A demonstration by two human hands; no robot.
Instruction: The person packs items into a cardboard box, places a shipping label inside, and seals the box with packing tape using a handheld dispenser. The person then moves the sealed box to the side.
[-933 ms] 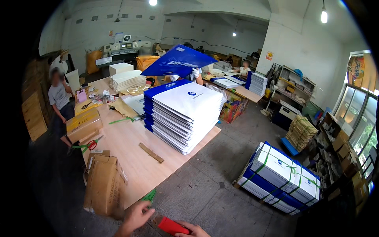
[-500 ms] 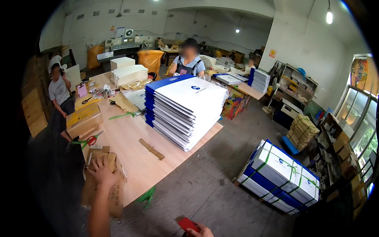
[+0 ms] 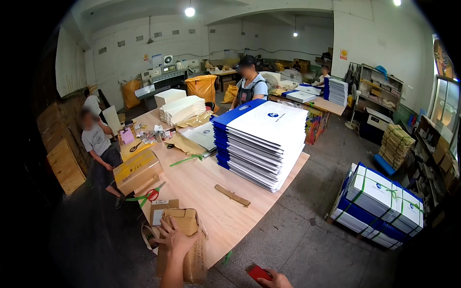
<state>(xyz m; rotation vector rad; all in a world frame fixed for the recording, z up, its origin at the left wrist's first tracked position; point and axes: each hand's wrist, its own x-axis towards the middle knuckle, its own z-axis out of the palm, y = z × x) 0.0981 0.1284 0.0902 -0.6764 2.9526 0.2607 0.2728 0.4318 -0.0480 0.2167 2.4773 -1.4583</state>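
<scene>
My left hand [image 3: 175, 238] lies with fingers spread on a brown cardboard box [image 3: 194, 261] at the near left corner of the table. A smaller brown packet [image 3: 182, 219] sits on top of that box, by my fingertips. Low in the picture, off the table's near edge, my right hand [image 3: 277, 279] grips a flat red object [image 3: 259, 273]; its kind I cannot make out. Beyond the left hand lie red-handled scissors [image 3: 152, 195] with green strapping beside them. A brown cardboard strip [image 3: 232, 196] rests on the bare wood [image 3: 211, 230] to the right of the box.
A tall stack of white and blue folders [image 3: 261, 144] stands at the table's right edge. A taped carton [image 3: 138, 171] lies on the left side. Strapped bundles [image 3: 379, 204] sit on the floor at right. One person [image 3: 249, 86] stands behind the table, another [image 3: 98, 137] at left.
The view has turned left, so the table and things on it appear further right. My left hand stays on the box, and the right still holds the red object.
</scene>
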